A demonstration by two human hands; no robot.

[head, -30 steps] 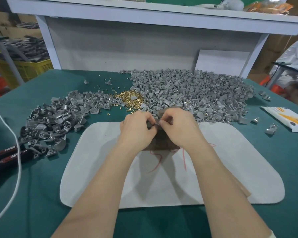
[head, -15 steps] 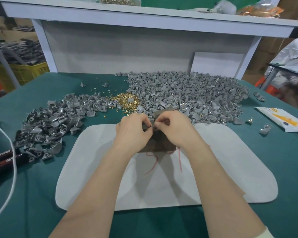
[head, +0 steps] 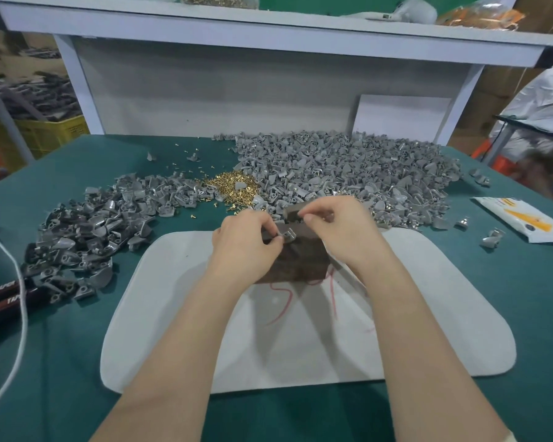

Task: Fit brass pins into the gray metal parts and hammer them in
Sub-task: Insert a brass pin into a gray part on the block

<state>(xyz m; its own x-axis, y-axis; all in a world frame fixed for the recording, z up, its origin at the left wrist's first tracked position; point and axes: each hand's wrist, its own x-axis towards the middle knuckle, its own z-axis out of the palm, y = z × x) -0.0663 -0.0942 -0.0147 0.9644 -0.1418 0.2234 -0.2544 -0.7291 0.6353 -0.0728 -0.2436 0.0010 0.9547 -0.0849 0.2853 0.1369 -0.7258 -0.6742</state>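
Observation:
My left hand (head: pixel 246 244) pinches one gray metal part (head: pixel 286 234) over a dark brown block (head: pixel 297 266) on the white mat (head: pixel 412 314). My right hand (head: pixel 339 231) is curled just right of it, gripping a small hammer close to its gray head (head: pixel 291 212); the handle is hidden under my forearm. I cannot tell whether a pin sits in the part. Just beyond my hands lies the pile of brass pins (head: pixel 233 186), with the large heap of gray parts (head: pixel 348 173) to its right.
A second, darker heap of gray parts (head: pixel 87 231) covers the left of the green table. Red-handled pliers (head: pixel 4 298) and a white cord (head: pixel 16 282) lie at the left edge. A white packet (head: pixel 524 218) and loose parts (head: pixel 492 239) sit right.
My hands have drawn slightly apart. The gray part now shows between them at my left fingertips, and the hammer head shows more plainly above my right fingers.

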